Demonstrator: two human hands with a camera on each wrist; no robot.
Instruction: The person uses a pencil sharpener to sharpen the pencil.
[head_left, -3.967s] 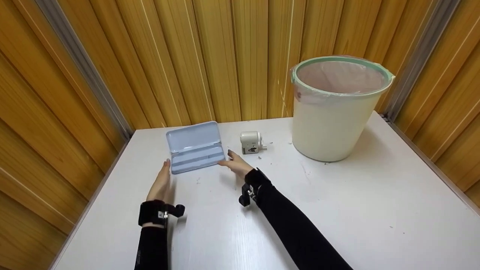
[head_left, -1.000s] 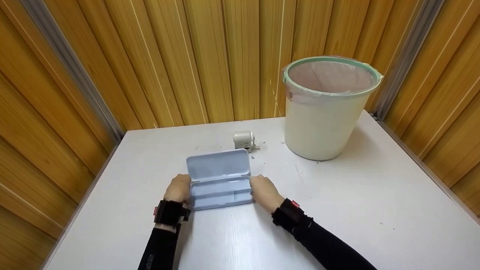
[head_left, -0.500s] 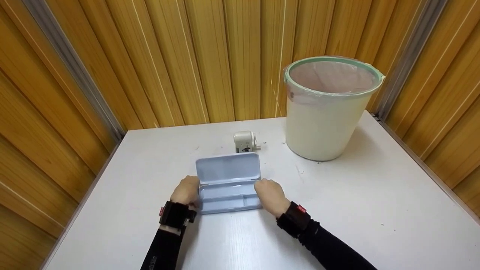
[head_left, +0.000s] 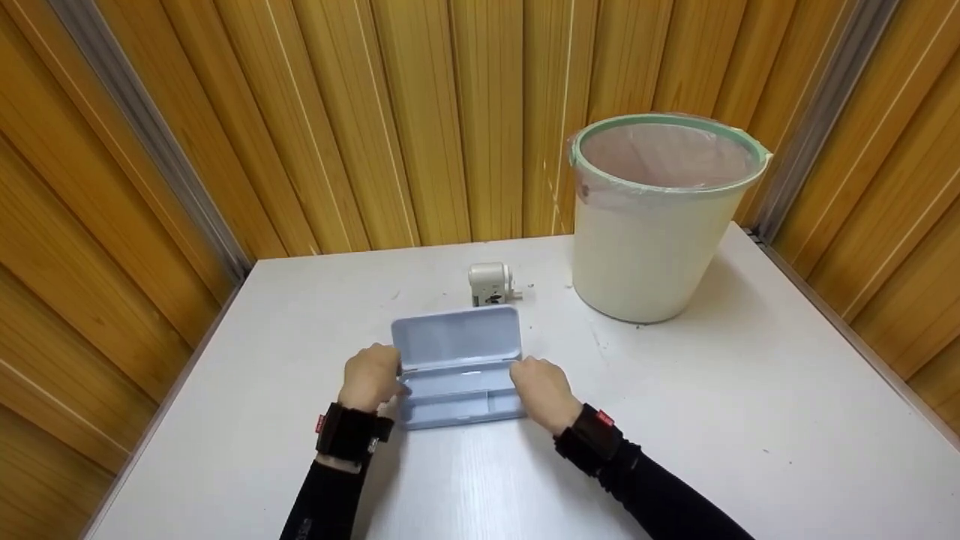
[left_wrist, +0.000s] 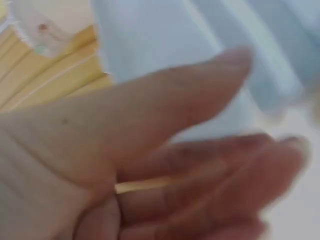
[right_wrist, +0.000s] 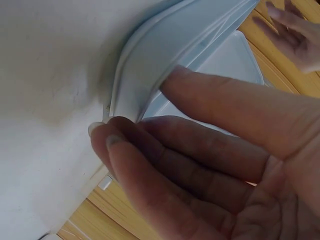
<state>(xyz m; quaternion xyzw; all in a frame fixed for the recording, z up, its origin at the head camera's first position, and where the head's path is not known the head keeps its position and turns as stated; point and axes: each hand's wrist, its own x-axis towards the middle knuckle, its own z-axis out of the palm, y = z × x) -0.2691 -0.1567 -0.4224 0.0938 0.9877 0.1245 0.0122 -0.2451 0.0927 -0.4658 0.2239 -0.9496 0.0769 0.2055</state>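
A light blue pencil case (head_left: 456, 337) lies on the white table, its lid swung back and its divided tray bare. My right hand (head_left: 544, 390) pinches the case's right end, the thumb over the rim and the fingertips at the outer underside, as the right wrist view shows. At the left end, my left hand (head_left: 371, 375) has its thumb and fingers spread apart beside the case; the right wrist view shows this hand (right_wrist: 295, 35) off the case. Just behind the lid stands a white crank pencil sharpener (head_left: 490, 281), its lower part hidden.
A cream waste bin (head_left: 641, 247) with a green rim and a pink liner stands at the back right of the table (head_left: 675, 420). Small crumbs lie around the sharpener. Wood-patterned walls (head_left: 420, 120) close off the back and sides.
Both hands have drawn the pencil case from the back left toward me and to the right. In the last half second the left hand has let go of it; the right keeps its hold.
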